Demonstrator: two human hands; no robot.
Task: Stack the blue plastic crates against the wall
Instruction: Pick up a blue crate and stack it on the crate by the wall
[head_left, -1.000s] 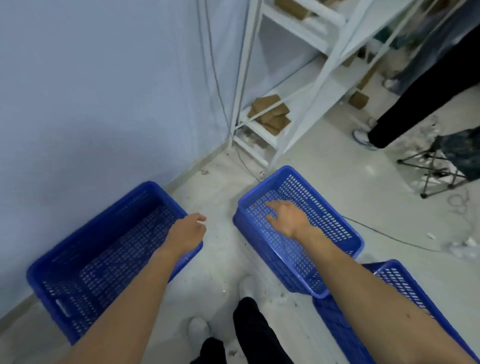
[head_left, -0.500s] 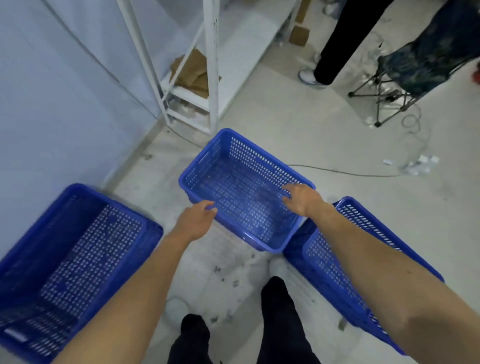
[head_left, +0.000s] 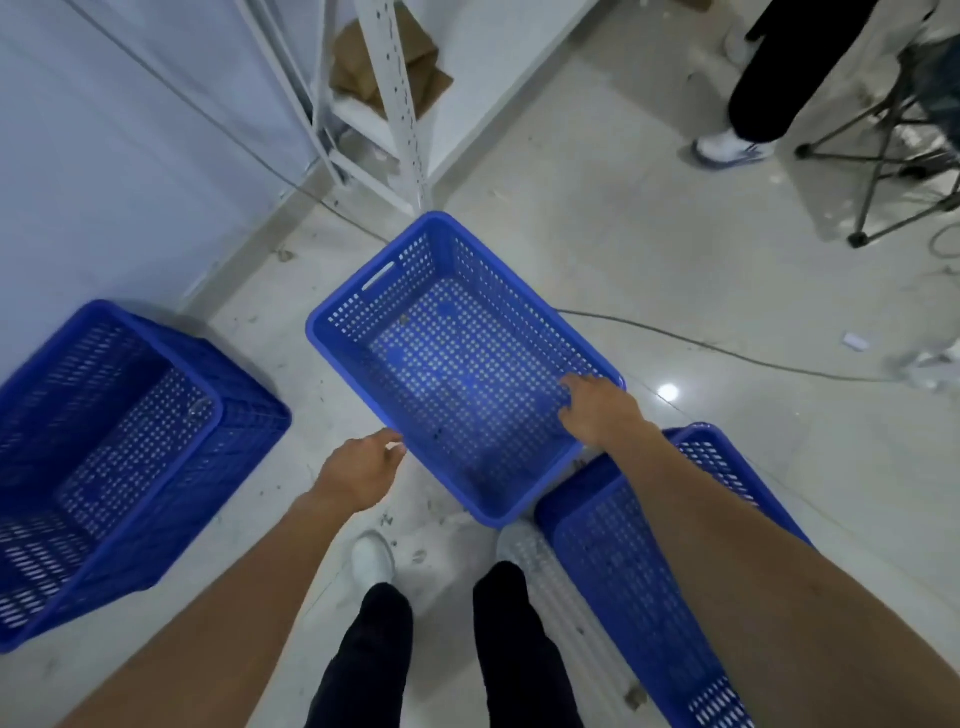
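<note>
Your right hand (head_left: 597, 410) has fingers hooked over the near-right rim of the middle crate (head_left: 457, 364) on the floor, left hand (head_left: 358, 470) loosely open just beside its near-left corner, long axis running away-left toward the wall crate (head_left: 119, 457).

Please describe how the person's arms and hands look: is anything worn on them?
Both forearms are bare, with no sleeve in view. The left hand and right hand wear no gloves; no watch, ring or marking is visible.
</note>
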